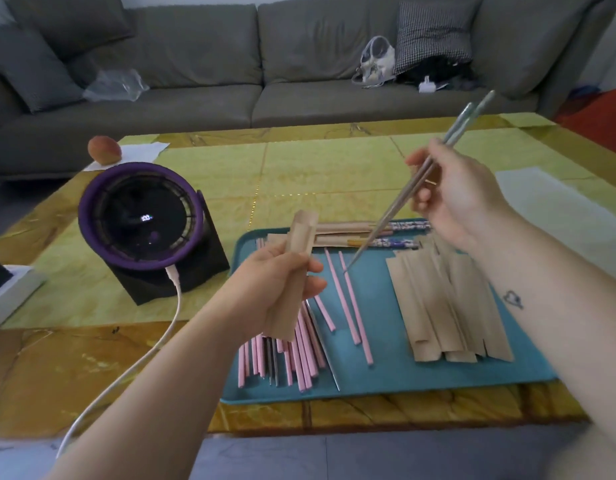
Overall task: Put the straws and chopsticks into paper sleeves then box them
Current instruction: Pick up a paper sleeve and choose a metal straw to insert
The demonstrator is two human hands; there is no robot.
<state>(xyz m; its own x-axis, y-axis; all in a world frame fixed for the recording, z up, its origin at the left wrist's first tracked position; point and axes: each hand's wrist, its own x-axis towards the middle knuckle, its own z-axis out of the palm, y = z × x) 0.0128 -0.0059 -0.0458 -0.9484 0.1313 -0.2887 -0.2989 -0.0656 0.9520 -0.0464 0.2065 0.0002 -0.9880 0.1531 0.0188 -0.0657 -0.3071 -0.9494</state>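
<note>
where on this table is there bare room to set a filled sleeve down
Bare: the tray strip between the loose pink straws and the sleeve stack, and the table beyond the tray, right of the fan. Crowded: the tray's left side.

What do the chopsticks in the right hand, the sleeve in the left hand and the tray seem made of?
The chopsticks: probably metal, going by the grey, faintly shiny shafts; coated wood is possible. The paper sleeve: brown kraft paper, matte and creased, mouth open. The tray: likely plastic, teal, smooth with a rounded raised rim.
</note>
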